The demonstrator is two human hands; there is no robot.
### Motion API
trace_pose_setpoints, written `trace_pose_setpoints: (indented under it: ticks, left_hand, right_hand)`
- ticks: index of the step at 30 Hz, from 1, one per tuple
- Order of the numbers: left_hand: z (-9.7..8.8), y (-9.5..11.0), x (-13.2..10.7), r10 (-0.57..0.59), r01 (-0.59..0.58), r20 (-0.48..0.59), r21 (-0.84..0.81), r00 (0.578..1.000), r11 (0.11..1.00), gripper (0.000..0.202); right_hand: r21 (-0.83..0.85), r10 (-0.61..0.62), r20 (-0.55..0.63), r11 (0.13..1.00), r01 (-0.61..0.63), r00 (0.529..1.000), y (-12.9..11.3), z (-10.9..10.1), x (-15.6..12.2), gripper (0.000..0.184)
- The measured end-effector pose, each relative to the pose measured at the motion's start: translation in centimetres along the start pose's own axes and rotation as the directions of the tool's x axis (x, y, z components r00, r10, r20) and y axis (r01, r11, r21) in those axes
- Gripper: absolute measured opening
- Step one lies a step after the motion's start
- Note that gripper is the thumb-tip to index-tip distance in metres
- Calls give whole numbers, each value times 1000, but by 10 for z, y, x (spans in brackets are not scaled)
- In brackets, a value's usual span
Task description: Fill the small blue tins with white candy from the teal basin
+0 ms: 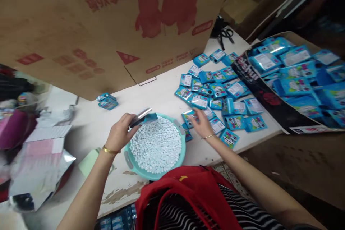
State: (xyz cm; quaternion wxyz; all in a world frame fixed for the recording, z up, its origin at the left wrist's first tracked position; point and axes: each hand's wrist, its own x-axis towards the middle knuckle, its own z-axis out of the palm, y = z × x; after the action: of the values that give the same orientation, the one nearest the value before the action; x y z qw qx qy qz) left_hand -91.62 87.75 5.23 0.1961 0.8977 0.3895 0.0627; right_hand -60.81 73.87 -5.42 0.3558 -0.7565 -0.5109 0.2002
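My left hand (121, 134) is closed around a small blue box (149, 118), held over the left rim of a turquoise basin (183, 147). A shiny silvery strip shows along the top of what it grips; I cannot tell if this is part of the box or a separate piece. Small white pellets (159, 147) fill the basin. To the right of the basin, my right hand (202, 125) has its fingers apart at a blue box (188, 118) lying on the table. Whether they press on that box cannot be made out.
Many blue boxes (215, 90) are spread over the white table (161, 97). More fill an open carton (258, 97) at right. A large cardboard box (107, 43) stands behind. One blue box (107, 101) sits apart at left. Scissors (225, 36) lie at the back; torn packaging (40, 161) is at left.
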Motion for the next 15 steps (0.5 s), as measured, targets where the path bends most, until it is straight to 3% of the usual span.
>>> trace_pose_setpoints:
  ticks: [1,2,4,6,10,12,15]
  left_hand:
    - [-2,-19,5,-66,68,-42,38,997,997,29]
    - [-3,-40,10,-133,138,-73,78,988,987,29]
    - [1,-83,19,-263,274,-86,160,961,948,30]
    - [9,-124,25,-371,373,-55,227,927,900,29]
    - [19,-183,32,-449,432,-5,286,893,855,27]
    - [19,-202,35,-449,430,8,273,894,861,27]
    - [21,-219,41,-494,492,-67,270,867,828,32]
  right_hand:
    - [-48,22,32,999,-20,999,14,1,8,45]
    - [-226,88,115,972,-60,989,26,4,13,48]
    - [-503,237,267,861,-74,934,40,16,18,59]
    - [-662,350,335,748,-46,875,43,32,17,73]
    - [-735,414,329,677,-46,848,37,60,16,89]
    - [-730,414,322,682,-55,851,35,67,22,93]
    - [-700,372,336,713,-34,865,39,68,36,99]
